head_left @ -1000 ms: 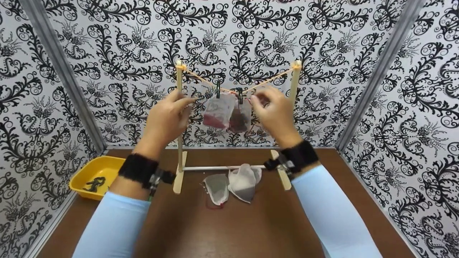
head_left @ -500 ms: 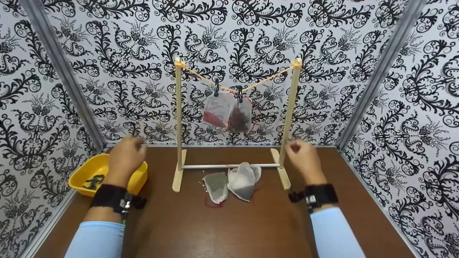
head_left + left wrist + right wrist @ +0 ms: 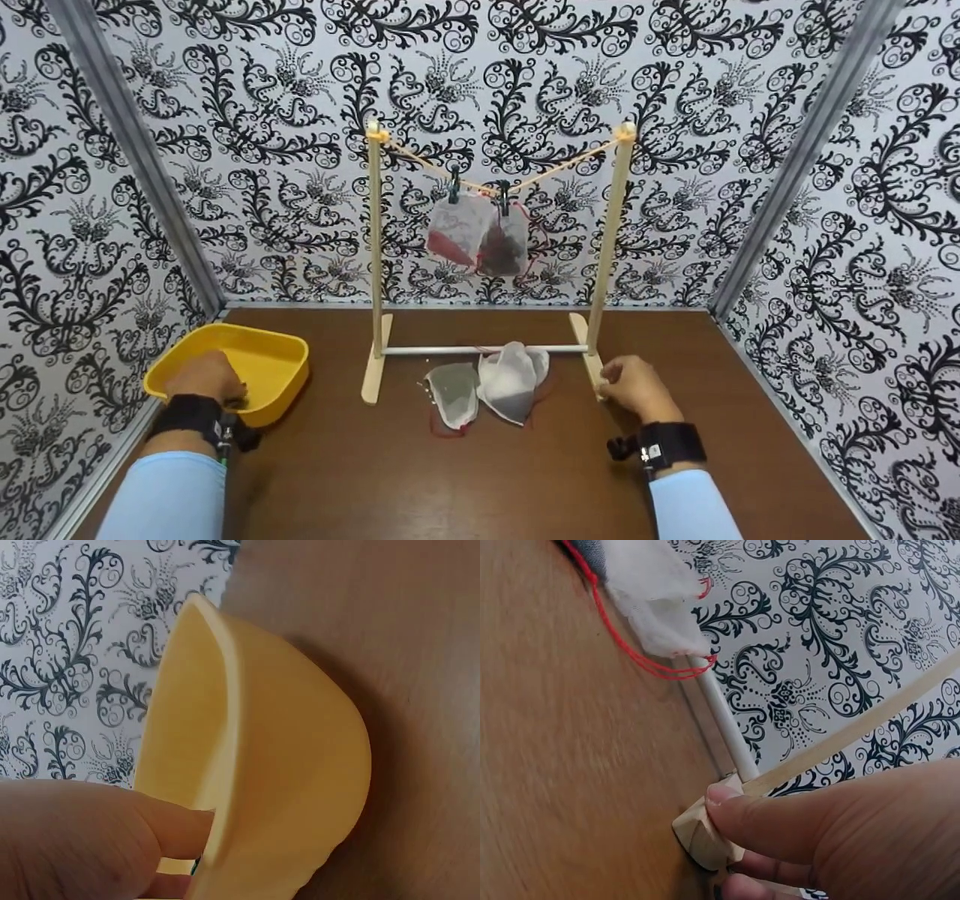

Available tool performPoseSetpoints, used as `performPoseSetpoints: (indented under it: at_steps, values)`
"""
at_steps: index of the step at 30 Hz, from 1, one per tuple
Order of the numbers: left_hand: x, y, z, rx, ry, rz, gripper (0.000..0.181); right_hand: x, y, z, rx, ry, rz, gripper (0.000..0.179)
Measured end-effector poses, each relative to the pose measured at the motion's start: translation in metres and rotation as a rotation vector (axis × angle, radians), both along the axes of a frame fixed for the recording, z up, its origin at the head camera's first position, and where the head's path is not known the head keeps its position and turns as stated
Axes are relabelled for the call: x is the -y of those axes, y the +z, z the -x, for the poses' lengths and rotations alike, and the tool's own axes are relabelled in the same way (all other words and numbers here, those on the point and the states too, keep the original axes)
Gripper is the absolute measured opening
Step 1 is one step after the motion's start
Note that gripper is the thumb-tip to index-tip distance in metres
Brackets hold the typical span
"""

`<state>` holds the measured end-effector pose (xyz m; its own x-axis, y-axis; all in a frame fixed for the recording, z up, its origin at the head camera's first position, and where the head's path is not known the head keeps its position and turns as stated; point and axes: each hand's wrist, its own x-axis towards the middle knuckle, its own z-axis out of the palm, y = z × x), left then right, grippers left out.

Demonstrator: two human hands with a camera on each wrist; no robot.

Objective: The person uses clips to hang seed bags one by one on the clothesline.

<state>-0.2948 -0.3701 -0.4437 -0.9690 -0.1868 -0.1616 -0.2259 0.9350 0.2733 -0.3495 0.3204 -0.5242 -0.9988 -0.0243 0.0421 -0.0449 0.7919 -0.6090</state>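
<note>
1. Inside the yellow tub (image 3: 289,367), the left hand (image 3: 202,379) reaches down past the rim; its fingertips are mostly hidden, so I cannot tell whether they pinch anything. A dark green sliver (image 3: 196,865) shows beside them, too little to name.
2. Under the right hand (image 3: 637,386) is the front end of the wooden foot (image 3: 590,366), pinched with the thumb on one side and fingers on the other, probably to steady the stand.
3. Between the hands, but higher and farther off, two dark clips (image 3: 504,199) hold two hanging bags (image 3: 501,251) on the orange cord (image 3: 559,171), whose sag likely draws them close together.
4. Between the hands on the surface (image 3: 480,480), a grey bag (image 3: 454,394) and white bags (image 3: 506,382) lie below the hanging pair, seemingly within easy reach of either hand.
</note>
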Motion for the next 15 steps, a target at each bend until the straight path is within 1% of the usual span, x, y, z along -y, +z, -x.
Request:
performPoseSetpoints:
  at_steps: [1, 3, 5, 8, 11, 13, 15]
  values:
    - [-0.001, 0.002, -0.003, 0.012, -0.022, 0.003, 0.026, 0.0, -0.001, 0.0, -0.01, 0.004, -0.006, 0.028]
    - [-0.007, 0.003, -0.007, 0.013, -0.037, 0.011, 0.033, -0.001, -0.001, 0.0, -0.012, 0.005, -0.001, 0.028]
    - [-0.009, -0.001, -0.007, 0.024, -0.05, 0.015, 0.04, -0.001, -0.002, 0.0, -0.009, 0.005, 0.002, 0.028]
    - [-0.008, -0.011, 0.0, 0.039, -0.044, 0.027, 0.047, -0.002, -0.002, 0.0, -0.012, 0.003, 0.003, 0.026]
    - [-0.005, -0.021, 0.01, 0.037, -0.041, 0.029, 0.046, -0.002, -0.002, 0.001, -0.017, 0.002, 0.0, 0.023]
    - [-0.003, -0.025, 0.015, 0.027, -0.05, 0.03, 0.041, -0.002, -0.002, 0.001, -0.016, 0.004, 0.001, 0.021]
    - [-0.002, -0.026, 0.017, 0.02, -0.054, 0.033, 0.041, -0.001, -0.002, 0.001, -0.004, -0.001, 0.013, 0.022]
